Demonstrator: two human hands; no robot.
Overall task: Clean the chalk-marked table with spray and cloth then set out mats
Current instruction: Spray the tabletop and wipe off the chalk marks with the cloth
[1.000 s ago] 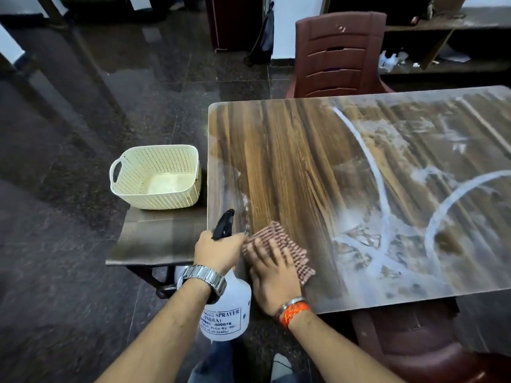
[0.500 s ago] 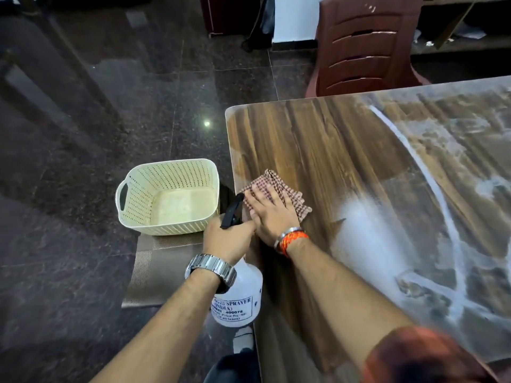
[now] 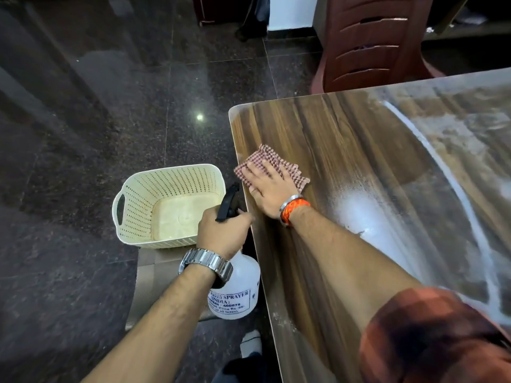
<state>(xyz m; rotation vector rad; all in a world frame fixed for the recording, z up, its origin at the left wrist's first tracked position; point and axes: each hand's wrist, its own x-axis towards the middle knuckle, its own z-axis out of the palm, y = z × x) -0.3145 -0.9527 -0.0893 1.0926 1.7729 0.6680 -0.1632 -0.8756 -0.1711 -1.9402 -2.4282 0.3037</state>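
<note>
Right hand (image 3: 269, 186) flat, fingers spread, pressing the cloth (image 3: 269, 158) at the table's (image 3: 345, 139) nine-o'clock edge; left hand (image 3: 224, 230) fisted round the sprayer (image 3: 235, 288). Risk: chalk (image 3: 356, 217) at three o'clock just smears.

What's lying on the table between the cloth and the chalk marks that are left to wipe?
Nothing visible. The right hand presses the cloth flat near the table corner, and only bare wood and a wet sprayed patch lie between it and the chalk marks. The left hand holds the spray bottle off the table's edge.
</note>
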